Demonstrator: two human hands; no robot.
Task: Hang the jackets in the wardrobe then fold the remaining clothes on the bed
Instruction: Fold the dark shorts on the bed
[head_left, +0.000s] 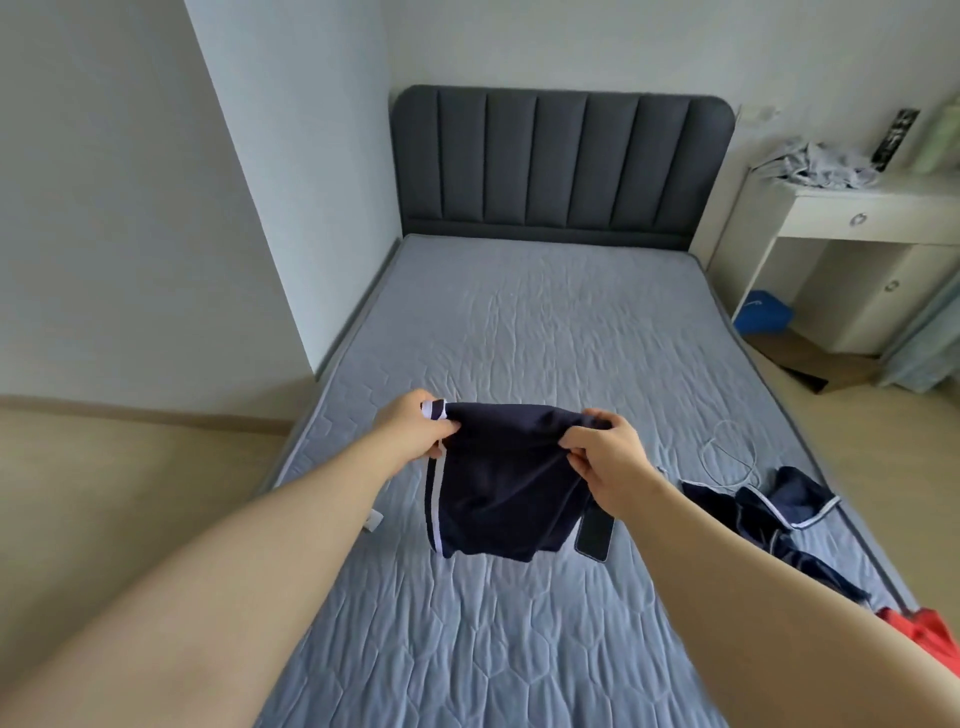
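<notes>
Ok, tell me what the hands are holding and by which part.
Both hold the navy garment by its upper edge: the left hand pinches the striped corner, the right hand grips the opposite corner.

The 2 bare arms are reaching forward. The left hand (415, 428) and the right hand (608, 457) are each pinching an upper corner of the dark garment (498, 483), fingers curled.

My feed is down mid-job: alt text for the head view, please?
The left hand and right hand grip the top edge of a navy garment with white side stripes, held above a grey mattress. On the mattress lie a black phone, more navy clothing, a white cable and a red item.
</notes>
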